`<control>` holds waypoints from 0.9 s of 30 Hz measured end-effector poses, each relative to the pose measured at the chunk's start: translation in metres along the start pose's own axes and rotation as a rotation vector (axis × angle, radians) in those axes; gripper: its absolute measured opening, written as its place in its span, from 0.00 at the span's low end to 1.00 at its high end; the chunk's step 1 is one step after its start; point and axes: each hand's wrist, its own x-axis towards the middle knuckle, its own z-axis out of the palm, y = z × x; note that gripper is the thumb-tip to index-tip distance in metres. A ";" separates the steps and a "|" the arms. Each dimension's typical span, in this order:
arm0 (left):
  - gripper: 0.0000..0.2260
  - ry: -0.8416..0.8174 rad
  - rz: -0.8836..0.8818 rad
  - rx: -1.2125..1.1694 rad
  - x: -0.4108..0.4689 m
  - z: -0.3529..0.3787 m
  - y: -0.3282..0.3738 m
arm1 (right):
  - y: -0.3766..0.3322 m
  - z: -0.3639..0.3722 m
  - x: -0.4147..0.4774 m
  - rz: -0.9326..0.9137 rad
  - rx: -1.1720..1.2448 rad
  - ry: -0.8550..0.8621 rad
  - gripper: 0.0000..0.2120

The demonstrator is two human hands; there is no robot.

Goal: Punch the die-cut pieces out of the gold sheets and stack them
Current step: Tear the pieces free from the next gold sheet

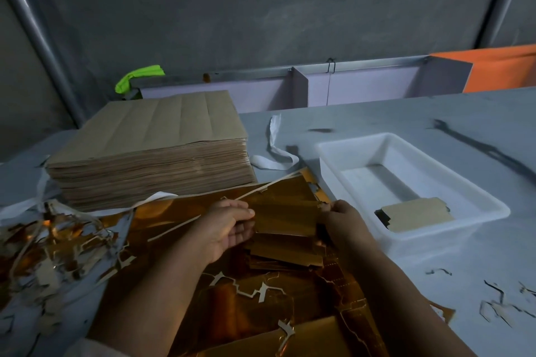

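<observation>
A gold die-cut sheet (261,298) lies on the table in front of me, with cut lines and torn gaps showing. Both hands hold a small bundle of punched gold pieces (285,219) above it. My left hand (229,226) grips the bundle's left end, thumb on top. My right hand (345,222) pinches its right end. More loose gold pieces (287,252) lie just below the bundle. In the white plastic tub (348,159) to the right rests a short stack of punched pieces (416,213), brown side up.
A tall pile of brown-backed sheets (153,151) stands at the back left. Gold and brown offcut scraps (55,243) are heaped at the left, with small scraps (499,301) at the right. A white strap (274,153) lies behind the gold sheet.
</observation>
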 end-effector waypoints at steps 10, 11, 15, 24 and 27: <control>0.14 0.432 0.226 0.376 0.022 -0.028 -0.009 | 0.025 0.005 -0.002 -0.328 -0.652 0.224 0.04; 0.15 0.494 0.245 0.494 0.024 -0.032 -0.011 | 0.026 0.005 -0.002 -0.343 -0.702 0.241 0.05; 0.24 0.557 0.232 0.829 0.032 -0.046 -0.016 | 0.028 0.003 -0.003 -0.377 -0.812 0.257 0.11; 0.40 0.330 0.094 0.974 0.053 -0.031 -0.013 | 0.027 0.006 -0.003 -0.414 -0.922 0.204 0.19; 0.44 0.294 0.052 1.018 0.063 -0.019 -0.008 | 0.029 0.007 -0.005 -0.467 -0.967 0.175 0.15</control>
